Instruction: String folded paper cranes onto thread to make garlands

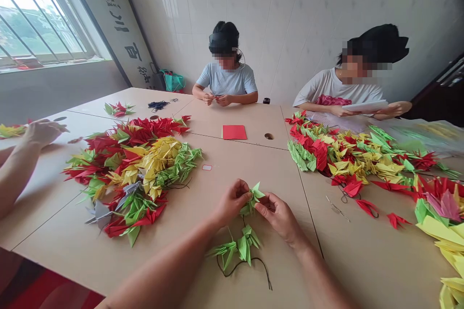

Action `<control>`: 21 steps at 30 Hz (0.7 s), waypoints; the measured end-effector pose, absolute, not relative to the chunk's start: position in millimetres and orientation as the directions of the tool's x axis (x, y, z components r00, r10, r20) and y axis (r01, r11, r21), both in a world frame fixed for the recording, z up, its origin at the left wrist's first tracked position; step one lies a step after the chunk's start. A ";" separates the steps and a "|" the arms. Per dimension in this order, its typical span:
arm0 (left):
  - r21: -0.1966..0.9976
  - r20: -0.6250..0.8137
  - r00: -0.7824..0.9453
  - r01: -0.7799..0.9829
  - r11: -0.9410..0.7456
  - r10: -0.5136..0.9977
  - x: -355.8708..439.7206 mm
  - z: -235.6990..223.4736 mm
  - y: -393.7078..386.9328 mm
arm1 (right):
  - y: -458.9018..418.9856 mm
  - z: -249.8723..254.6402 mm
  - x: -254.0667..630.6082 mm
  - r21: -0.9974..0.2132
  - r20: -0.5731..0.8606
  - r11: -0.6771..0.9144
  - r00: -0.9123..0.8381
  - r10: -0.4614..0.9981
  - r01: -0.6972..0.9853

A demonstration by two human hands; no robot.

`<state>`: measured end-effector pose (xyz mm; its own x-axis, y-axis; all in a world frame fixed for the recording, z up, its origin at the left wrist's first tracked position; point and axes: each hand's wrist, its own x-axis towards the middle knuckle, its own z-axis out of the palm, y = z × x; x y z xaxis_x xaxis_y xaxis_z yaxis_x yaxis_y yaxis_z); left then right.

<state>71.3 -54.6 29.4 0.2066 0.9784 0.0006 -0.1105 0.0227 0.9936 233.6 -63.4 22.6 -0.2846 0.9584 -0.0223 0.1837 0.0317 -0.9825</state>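
Note:
My left hand [232, 203] pinches a light green folded paper crane [256, 193] above the table's front middle. From the other side, the thumb and fingers of my right hand [278, 213] are closed on the same crane. Below it hang or lie more green paper cranes [244, 245], and whether all are joined to the held one I cannot tell. A dark cord [241, 263] curves over the tabletop beneath them, its loose end toward me.
A large heap of red, yellow and green cranes [159, 157] lies left; another pile [357, 154] spreads along the right. A thin needle-like tool [338, 208] lies right of my hands. A red paper square [234, 132] is ahead. Two people sit opposite; another person's hand [43, 133] is at left.

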 end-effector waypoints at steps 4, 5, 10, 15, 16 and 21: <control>0.981 -0.037 0.202 -0.180 0.075 0.979 71.2 27.4 -53.5 | -62.8 19.7 232.0 -0.985 -0.026 0.025 -0.288 0.957 0.173; 0.979 -0.043 0.205 -0.188 0.082 0.978 71.1 27.1 -53.4 | -62.5 18.9 231.9 -0.985 -0.025 0.026 -0.288 0.957 0.171; 0.985 -0.040 0.159 -0.162 0.066 0.986 71.4 26.5 -52.8 | -61.5 16.9 233.1 -0.977 -0.019 0.039 -0.267 0.964 0.211; 0.980 -0.108 0.105 -0.158 0.124 0.989 71.3 25.9 -51.0 | -62.4 20.1 235.1 -0.947 -0.002 0.080 -0.253 0.968 0.312; 0.980 -0.113 0.097 -0.152 0.127 0.989 71.1 25.7 -50.8 | -62.4 20.5 235.4 -0.941 0.003 0.088 -0.252 0.968 0.327; 0.990 -0.064 0.193 -0.114 0.087 0.979 69.7 27.5 -53.4 | -61.0 18.1 236.1 -0.939 -0.023 0.057 -0.226 0.974 0.340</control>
<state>69.7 -53.4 27.5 0.1935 0.9790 -0.0635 -0.1141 0.0868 0.9897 236.1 -61.0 18.1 -0.2258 0.9739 -0.0229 0.3403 0.0569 -0.9386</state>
